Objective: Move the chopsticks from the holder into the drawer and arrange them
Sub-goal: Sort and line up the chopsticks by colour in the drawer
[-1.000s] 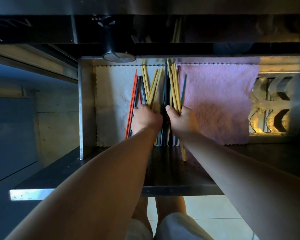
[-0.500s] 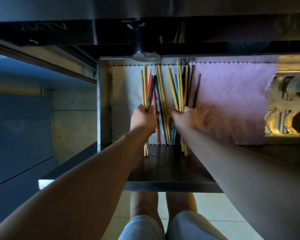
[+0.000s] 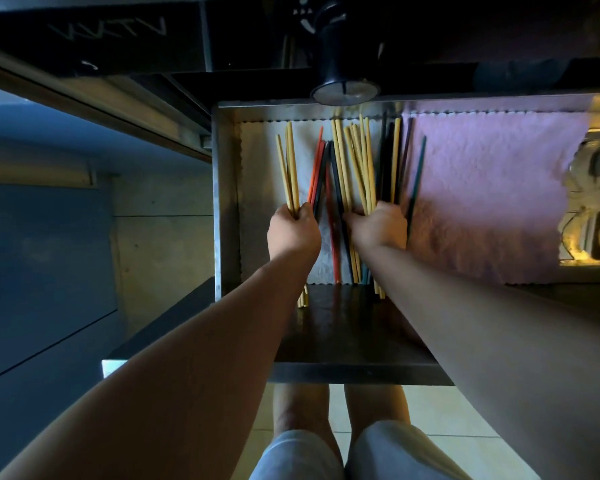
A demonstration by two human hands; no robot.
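Gripping yellow chopsticks (image 3: 289, 171), left hand (image 3: 293, 232) hides its fingers; right hand (image 3: 378, 226) grip unclear.

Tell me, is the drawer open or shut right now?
Open. The drawer is pulled out, its inside exposed: chopsticks lie in it, and both the left hand and right hand reach inside.

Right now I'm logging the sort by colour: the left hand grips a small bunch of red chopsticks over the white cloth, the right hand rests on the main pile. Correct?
Not quite. The head view shows the left hand gripping a small bunch of pale wooden chopsticks, not red ones; the red chopsticks lie loose beside it. It is over the white cloth, and the right hand rests on the main pile.
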